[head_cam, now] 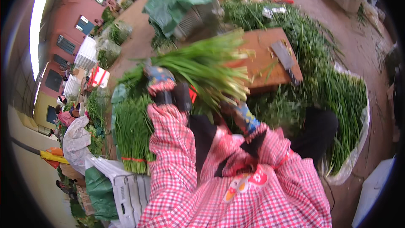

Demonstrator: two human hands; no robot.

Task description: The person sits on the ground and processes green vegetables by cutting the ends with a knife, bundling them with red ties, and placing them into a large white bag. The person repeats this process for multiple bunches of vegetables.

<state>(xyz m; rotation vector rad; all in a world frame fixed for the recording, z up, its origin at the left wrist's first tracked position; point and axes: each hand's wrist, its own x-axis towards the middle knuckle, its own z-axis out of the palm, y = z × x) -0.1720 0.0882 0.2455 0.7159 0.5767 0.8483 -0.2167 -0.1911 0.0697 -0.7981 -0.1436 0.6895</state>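
Observation:
My left hand (159, 72), in a patterned glove, is at the leafy end of a large loose bunch of long green leaf stalks (202, 57), blurred by motion; its fingers are mostly hidden by the leaves. My right hand (239, 115), in a similar glove, is just below the pale cut ends; whether it touches them is unclear. Those ends lie over the left edge of a reddish-brown board (262, 41). On the board's right side rests a cleaver (283, 55) with a dark handle. Below my left hand, beside my sleeve, is a bundle of green stalks (133, 133) bound with a red band.
Loose greens (341, 98) heap around the board's right side, partly on clear plastic sheeting (364, 126). A green plastic sheet (180, 0) covers a crate beyond the bunch. A white plastic crate (126, 193) stands at lower left. People and more produce are along the far left.

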